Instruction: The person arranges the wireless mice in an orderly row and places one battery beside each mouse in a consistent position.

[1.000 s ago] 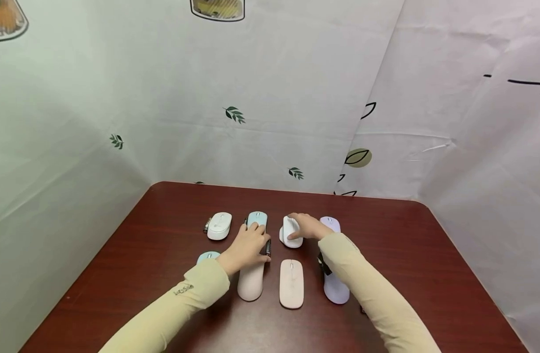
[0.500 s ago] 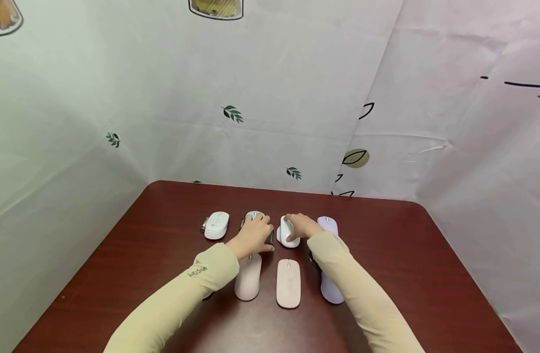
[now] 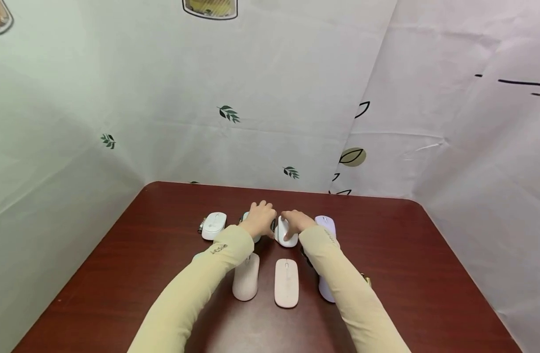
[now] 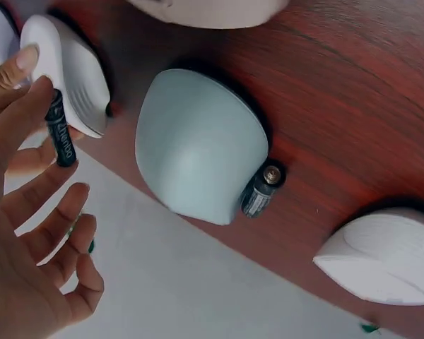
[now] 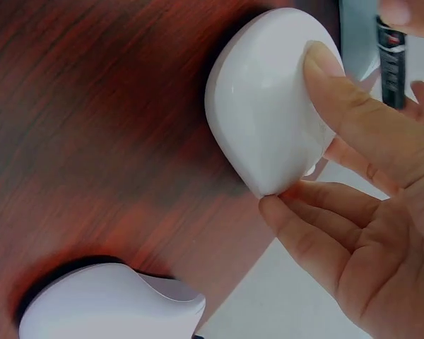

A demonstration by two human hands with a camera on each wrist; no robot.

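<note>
Left hand [image 3: 260, 219] pinches a battery [image 4: 61, 132], long axis near-vertical, upper left in its wrist view; right hand [image 3: 297, 221] grips a mouse [image 5: 265, 106].

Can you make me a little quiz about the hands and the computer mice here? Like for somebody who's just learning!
1. What does the left grip pinch?
2. True or false: the right grip holds nothing.
3. Pick one. In the head view, the uncovered pink mouse is:
A) closer to the back wall than the right grip
B) farther from the back wall than the right grip

Key:
1. A dark battery.
2. False: it holds a white mouse.
3. B.
</note>
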